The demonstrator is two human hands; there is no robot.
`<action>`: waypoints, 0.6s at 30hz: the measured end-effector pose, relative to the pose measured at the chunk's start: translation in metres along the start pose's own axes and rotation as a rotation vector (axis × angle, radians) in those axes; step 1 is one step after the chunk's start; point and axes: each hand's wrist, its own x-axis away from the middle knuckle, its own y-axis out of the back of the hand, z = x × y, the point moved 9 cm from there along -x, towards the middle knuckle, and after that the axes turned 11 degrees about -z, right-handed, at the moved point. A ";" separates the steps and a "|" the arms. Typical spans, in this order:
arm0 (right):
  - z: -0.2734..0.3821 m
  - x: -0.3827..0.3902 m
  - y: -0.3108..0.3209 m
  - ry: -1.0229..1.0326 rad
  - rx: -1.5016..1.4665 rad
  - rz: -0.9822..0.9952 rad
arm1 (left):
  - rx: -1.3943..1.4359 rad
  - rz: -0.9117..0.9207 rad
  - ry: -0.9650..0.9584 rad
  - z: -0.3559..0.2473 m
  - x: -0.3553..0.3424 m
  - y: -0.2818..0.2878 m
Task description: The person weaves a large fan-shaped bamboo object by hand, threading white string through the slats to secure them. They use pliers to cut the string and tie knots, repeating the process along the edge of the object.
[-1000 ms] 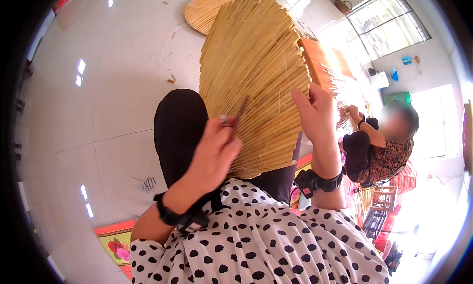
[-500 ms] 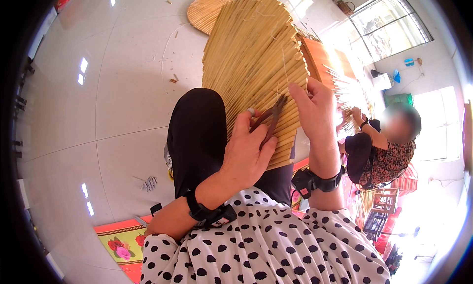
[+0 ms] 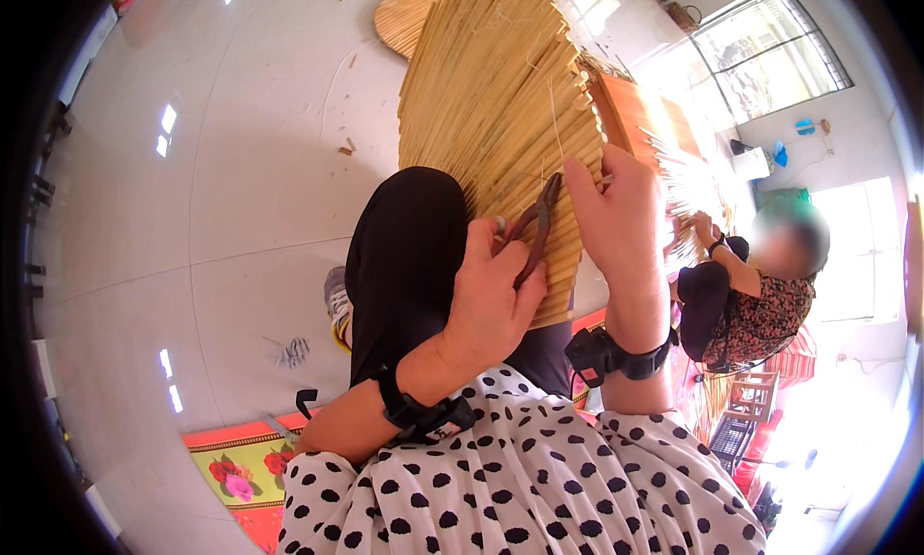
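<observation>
My left hand (image 3: 491, 305) is closed round the handles of dark pliers (image 3: 539, 218). Their jaws lie against the pale bamboo sticks of a fan-shaped panel (image 3: 481, 74), by a thin thread (image 3: 553, 112). My right hand (image 3: 626, 218) grips the panel's right edge, thumb on top, just right of the plier tips; its other fingers are partly hidden behind the sticks. The panel stands over my dark-trousered knee (image 3: 395, 247).
A second stick fan (image 3: 399, 21) lies on the tiled floor beyond, near an orange board (image 3: 630, 117). A co-worker (image 3: 741, 314) sits at right with loose sticks (image 3: 688, 180). A floral mat (image 3: 231, 468) lies lower left; a crate (image 3: 731, 435) stands lower right.
My left hand and the pliers have moved up and right, to beside my right hand at the panel's edge. My knee has shifted slightly right. My right hand keeps its grip.
</observation>
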 end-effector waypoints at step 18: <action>0.052 0.007 0.066 0.340 -0.033 -0.430 | 0.018 -0.092 -0.031 -0.031 -0.029 0.130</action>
